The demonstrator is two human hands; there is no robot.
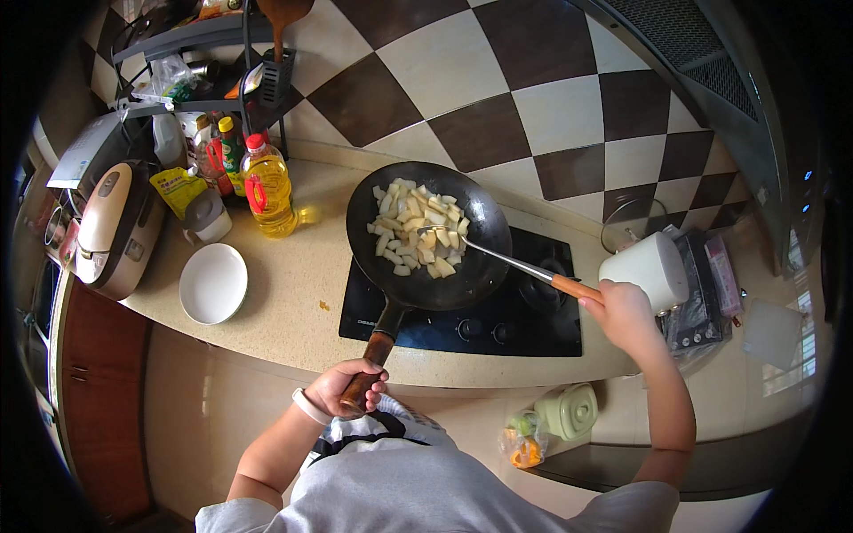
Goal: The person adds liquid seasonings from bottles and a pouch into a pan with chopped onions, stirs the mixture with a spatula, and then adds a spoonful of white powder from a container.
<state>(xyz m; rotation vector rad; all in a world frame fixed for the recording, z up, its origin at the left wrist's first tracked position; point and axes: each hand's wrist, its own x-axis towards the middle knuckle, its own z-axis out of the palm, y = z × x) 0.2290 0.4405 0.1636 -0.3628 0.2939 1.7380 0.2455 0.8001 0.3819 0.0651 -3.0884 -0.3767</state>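
Observation:
My left hand [350, 388] grips the wooden handle [378, 350] of a dark wok [483, 226], which is over the left part of a black gas hob [460, 336]. Pale, cut chunks of food [420, 223] lie in the wok, mostly towards its left side. My right hand [623, 313] holds the orange-brown handle of a long metal spatula or ladle [513, 261]; its head is partly among the chunks, so its exact shape cannot be told. A white bowl [213, 283] stands on the counter, left of the wok.
Left on the counter are a rice cooker [113, 230], a lidded container [208, 216], a cooking oil bottle [270, 190] and sauce bottles. At right stand a white container [645, 272] and a glass lid [633, 223]. A green bin [570, 412] is below.

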